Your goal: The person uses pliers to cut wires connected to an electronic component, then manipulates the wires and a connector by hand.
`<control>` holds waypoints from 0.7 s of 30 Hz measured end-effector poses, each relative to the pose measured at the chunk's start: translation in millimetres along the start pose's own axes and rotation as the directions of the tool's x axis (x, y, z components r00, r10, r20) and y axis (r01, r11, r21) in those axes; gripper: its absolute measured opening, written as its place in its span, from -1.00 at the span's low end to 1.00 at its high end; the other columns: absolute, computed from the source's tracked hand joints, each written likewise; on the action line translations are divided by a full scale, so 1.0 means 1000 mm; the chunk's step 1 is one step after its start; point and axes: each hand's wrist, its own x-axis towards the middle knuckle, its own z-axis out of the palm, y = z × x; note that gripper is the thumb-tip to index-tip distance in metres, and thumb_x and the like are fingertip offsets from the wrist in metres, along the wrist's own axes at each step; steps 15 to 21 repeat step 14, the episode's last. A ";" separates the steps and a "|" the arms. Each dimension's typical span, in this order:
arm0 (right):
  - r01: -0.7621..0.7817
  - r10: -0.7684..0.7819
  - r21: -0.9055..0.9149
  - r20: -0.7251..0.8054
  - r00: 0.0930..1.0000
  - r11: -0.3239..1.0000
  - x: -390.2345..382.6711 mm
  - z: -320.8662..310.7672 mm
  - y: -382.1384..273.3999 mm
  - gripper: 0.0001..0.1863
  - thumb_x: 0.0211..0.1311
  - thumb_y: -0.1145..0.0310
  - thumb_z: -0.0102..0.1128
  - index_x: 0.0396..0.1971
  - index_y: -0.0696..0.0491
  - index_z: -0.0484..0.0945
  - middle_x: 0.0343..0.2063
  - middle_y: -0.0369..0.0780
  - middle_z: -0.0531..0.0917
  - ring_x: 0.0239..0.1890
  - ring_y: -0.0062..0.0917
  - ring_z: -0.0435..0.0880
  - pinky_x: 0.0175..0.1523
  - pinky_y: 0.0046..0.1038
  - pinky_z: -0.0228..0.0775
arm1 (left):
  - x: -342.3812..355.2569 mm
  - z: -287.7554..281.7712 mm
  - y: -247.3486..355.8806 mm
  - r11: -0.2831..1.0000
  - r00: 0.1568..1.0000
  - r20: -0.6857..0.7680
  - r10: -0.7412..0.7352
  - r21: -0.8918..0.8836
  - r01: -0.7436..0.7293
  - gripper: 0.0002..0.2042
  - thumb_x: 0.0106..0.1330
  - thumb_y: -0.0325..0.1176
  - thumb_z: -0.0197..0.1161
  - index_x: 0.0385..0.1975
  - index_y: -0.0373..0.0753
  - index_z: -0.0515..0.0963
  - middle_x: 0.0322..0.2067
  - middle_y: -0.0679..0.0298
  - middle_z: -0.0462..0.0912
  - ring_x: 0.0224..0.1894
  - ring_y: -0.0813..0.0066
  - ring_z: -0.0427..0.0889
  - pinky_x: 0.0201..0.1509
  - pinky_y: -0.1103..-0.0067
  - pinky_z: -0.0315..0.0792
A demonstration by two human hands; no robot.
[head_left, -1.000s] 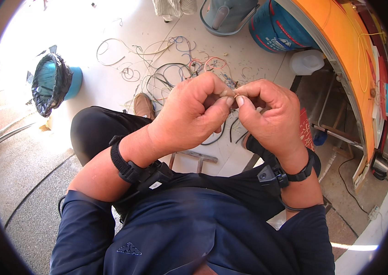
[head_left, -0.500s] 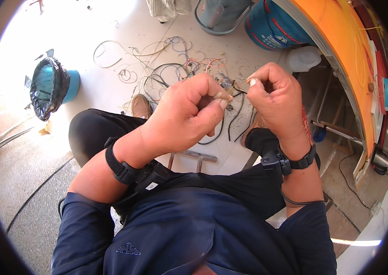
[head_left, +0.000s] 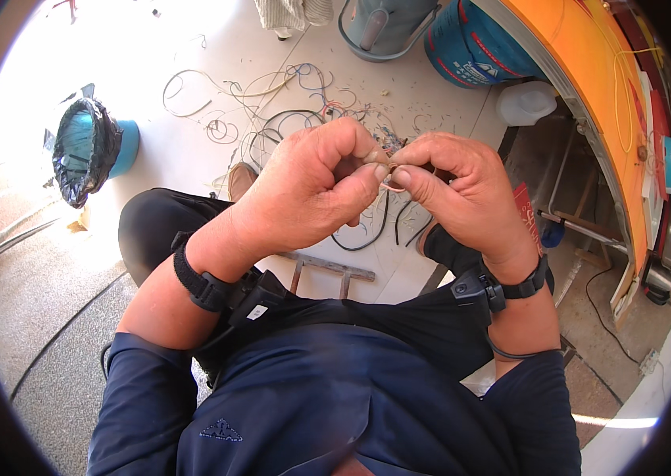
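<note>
In front of my body, both hands meet at the fingertips over a tangle of loose wires on the floor. My left hand point(head_left: 311, 174) pinches a short, thin wire point(head_left: 391, 187) between thumb and forefinger. From the other side, my right hand point(head_left: 466, 182) has its thumb and forefinger closed on the same wire. A pinkish or copper-coloured bit of it shows under the fingertips; the rest is hidden by my fingers. Beyond and below the hands lies the wire tangle point(head_left: 272, 120), with yellowish, black, blue and red strands and small scraps around it.
A metal T-shaped bar point(head_left: 357, 272) stands between my legs. To the left is a blue bin point(head_left: 126, 151) with a black bag. A grey bucket point(head_left: 383, 49), a blue bucket point(head_left: 458, 47) and a whitish plastic jug point(head_left: 527, 105) stand ahead. An orange panel point(head_left: 581, 55) rises at right.
My right hand has moved left and its fingertips now touch those of my left hand at the wire. A gap separated the hands before. My left hand has shifted only slightly.
</note>
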 end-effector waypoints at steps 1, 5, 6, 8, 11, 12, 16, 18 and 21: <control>0.004 -0.004 -0.010 -0.003 1.000 1.000 0.001 0.000 -0.001 -0.90 0.14 0.46 0.33 -0.33 0.11 0.68 -0.48 -0.24 0.64 -0.50 -0.57 0.56 -0.39 -0.54 0.36 | 0.000 0.000 0.001 1.000 1.000 -0.003 0.010 0.021 -0.010 -0.95 0.42 -0.50 0.15 -0.30 -0.29 0.43 -0.46 0.35 0.53 -0.56 0.74 0.51 -0.50 0.75 0.39; -0.063 0.062 -0.087 -0.018 0.998 0.994 0.000 -0.001 -0.008 -0.93 0.10 0.49 0.34 -0.41 0.11 0.64 -0.54 -0.26 0.59 -0.54 -0.56 0.53 -0.46 -0.52 0.31 | 0.002 -0.001 0.000 0.993 1.000 -0.023 0.021 0.113 -0.018 -0.93 0.40 -0.50 0.17 -0.32 -0.29 0.43 -0.48 0.37 0.53 -0.57 0.74 0.52 -0.50 0.75 0.40; -0.053 0.051 -0.110 -0.023 0.998 0.993 0.000 -0.001 -0.008 -0.94 0.09 0.49 0.34 -0.42 0.11 0.63 -0.55 -0.26 0.58 -0.55 -0.55 0.52 -0.47 -0.51 0.30 | 0.002 -0.001 0.000 0.990 0.999 -0.029 0.023 0.140 -0.019 -0.93 0.39 -0.50 0.17 -0.33 -0.30 0.44 -0.49 0.38 0.53 -0.57 0.74 0.52 -0.50 0.75 0.40; -0.014 0.006 -0.148 -0.053 0.999 0.989 -0.001 -0.001 -0.007 -0.93 0.07 0.50 0.34 -0.45 0.10 0.61 -0.56 -0.26 0.56 -0.56 -0.52 0.52 -0.48 -0.49 0.30 | 0.003 -0.001 -0.001 0.981 0.999 -0.039 0.029 0.195 -0.020 -0.93 0.38 -0.51 0.18 -0.34 -0.30 0.44 -0.51 0.39 0.53 -0.58 0.75 0.52 -0.51 0.74 0.40; 0.054 -0.080 -0.223 -0.110 0.991 0.973 0.000 0.005 -0.002 -0.93 0.06 0.50 0.34 -0.47 0.09 0.60 -0.55 -0.24 0.56 -0.56 -0.48 0.52 -0.48 -0.46 0.31 | 0.004 0.001 -0.004 0.977 0.997 -0.059 0.043 0.211 -0.029 -0.93 0.37 -0.51 0.19 -0.34 -0.29 0.44 -0.54 0.39 0.53 -0.59 0.74 0.52 -0.52 0.74 0.40; 0.062 -0.098 -0.268 -0.124 0.987 0.962 0.000 0.006 -0.002 -0.93 0.06 0.49 0.33 -0.47 0.08 0.60 -0.55 -0.23 0.57 -0.56 -0.46 0.53 -0.47 -0.45 0.31 | 0.004 0.002 -0.006 0.981 0.997 -0.068 0.039 0.192 -0.025 -0.93 0.37 -0.50 0.19 -0.34 -0.28 0.45 -0.53 0.38 0.53 -0.59 0.73 0.52 -0.52 0.74 0.40; 0.091 -0.157 -0.394 -0.139 0.978 0.915 0.001 0.008 -0.003 -0.93 0.07 0.47 0.35 -0.46 0.07 0.60 -0.52 -0.22 0.61 -0.49 -0.47 0.60 -0.43 -0.43 0.37 | 0.004 0.007 -0.011 0.988 0.996 -0.088 0.030 0.152 -0.016 -0.94 0.38 -0.49 0.19 -0.34 -0.27 0.45 -0.53 0.36 0.54 -0.59 0.72 0.54 -0.52 0.74 0.41; 0.091 -0.157 -0.394 -0.139 0.978 0.915 0.001 0.008 -0.003 -0.93 0.07 0.47 0.35 -0.46 0.07 0.60 -0.52 -0.22 0.61 -0.49 -0.47 0.60 -0.43 -0.43 0.37 | 0.004 0.007 -0.011 0.988 0.996 -0.088 0.030 0.152 -0.016 -0.94 0.38 -0.49 0.19 -0.34 -0.27 0.45 -0.53 0.36 0.54 -0.59 0.72 0.54 -0.52 0.74 0.41; 0.091 -0.157 -0.394 -0.139 0.978 0.915 0.001 0.008 -0.003 -0.93 0.07 0.47 0.35 -0.46 0.07 0.60 -0.52 -0.22 0.61 -0.49 -0.47 0.60 -0.43 -0.43 0.37 | 0.004 0.007 -0.011 0.988 0.996 -0.088 0.030 0.152 -0.016 -0.94 0.38 -0.49 0.19 -0.34 -0.27 0.45 -0.53 0.36 0.54 -0.59 0.72 0.54 -0.52 0.74 0.41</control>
